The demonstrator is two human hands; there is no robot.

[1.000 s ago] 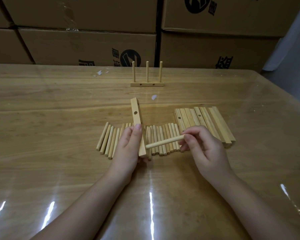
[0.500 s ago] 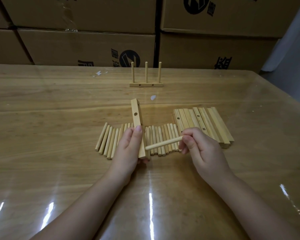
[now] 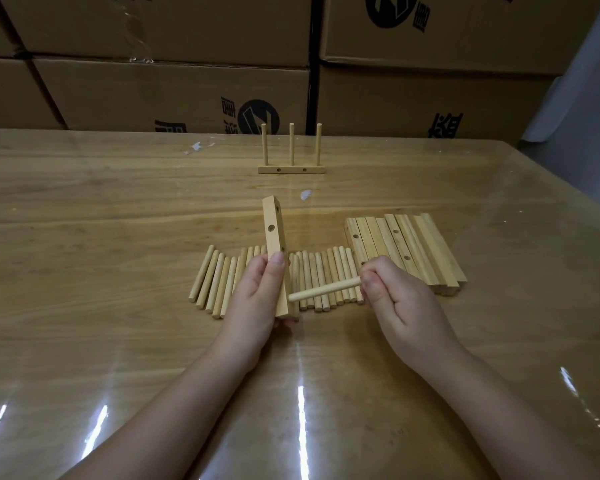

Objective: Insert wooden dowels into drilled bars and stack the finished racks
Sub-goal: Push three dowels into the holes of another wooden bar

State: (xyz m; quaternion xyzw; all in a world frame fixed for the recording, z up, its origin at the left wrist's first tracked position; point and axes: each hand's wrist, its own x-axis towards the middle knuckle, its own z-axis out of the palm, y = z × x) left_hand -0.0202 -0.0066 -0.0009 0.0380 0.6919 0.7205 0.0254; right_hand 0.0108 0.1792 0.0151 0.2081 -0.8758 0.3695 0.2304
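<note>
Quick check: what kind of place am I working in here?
Probably a small workshop or warehouse packing area: stacked printed cardboard cartons behind a plastic-covered wooden table, with batches of loose dowels, drilled bars and one finished rack.

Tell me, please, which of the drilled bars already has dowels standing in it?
The far, lone bar, carrying three upright dowels. The bar in the left hand and the bars piled on the right hold none.

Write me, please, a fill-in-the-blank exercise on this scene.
___ dowels stand in the rack.
The left grip holds a drilled ___.
The right grip pinches ___ dowel.
The spare bars lie ___ of the loose dowels.
Missing: three; bar; one; right.
</note>
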